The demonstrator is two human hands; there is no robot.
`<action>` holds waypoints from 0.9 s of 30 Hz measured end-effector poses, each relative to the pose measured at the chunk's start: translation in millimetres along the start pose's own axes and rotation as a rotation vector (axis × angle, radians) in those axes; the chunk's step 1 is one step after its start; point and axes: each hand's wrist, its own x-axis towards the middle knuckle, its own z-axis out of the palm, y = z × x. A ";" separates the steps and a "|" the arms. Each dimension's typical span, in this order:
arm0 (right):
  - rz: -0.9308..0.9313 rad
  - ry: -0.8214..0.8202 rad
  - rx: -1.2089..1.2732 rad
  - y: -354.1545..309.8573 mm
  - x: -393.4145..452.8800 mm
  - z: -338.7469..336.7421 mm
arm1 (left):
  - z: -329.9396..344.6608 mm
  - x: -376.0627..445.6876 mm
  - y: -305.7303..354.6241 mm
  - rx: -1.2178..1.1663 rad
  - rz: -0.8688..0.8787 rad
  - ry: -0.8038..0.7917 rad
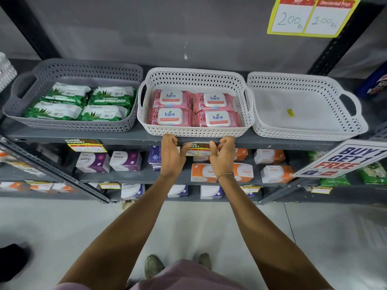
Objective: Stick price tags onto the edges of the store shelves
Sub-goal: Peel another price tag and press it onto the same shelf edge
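A yellow and red price tag point(198, 149) lies against the front edge of the grey shelf point(129, 138), just below the middle white basket point(194, 130). My left hand point(172, 155) pinches the tag's left end with thumb and fingers. At the tag's right end, my right hand point(223, 154) holds it the same way. Both hands reach up from below, and a bead bracelet sits on the right wrist. Another price tag point(85, 145) is stuck on the same shelf edge further left.
A grey basket point(69, 126) of green wipe packs stands left; the middle basket holds pink Kara packs; a white basket point(303, 132) at right holds only a small yellow sticker. Lower shelves carry boxes and more tags. A "Buy 1 Get 1 Free" sign point(343, 158) juts out at right.
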 end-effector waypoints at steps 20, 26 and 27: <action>-0.005 0.021 -0.016 4.4 3.6 -0.3 | 6.9 6.1 -4.7 0.049 -0.009 0.105; 0.006 -0.080 0.035 1.9 2.7 -2.5 | 4.8 0.4 1.3 0.009 -0.016 0.065; 0.014 -0.077 0.020 -0.4 2.5 -1.6 | 5.0 -1.0 3.7 0.016 -0.029 0.055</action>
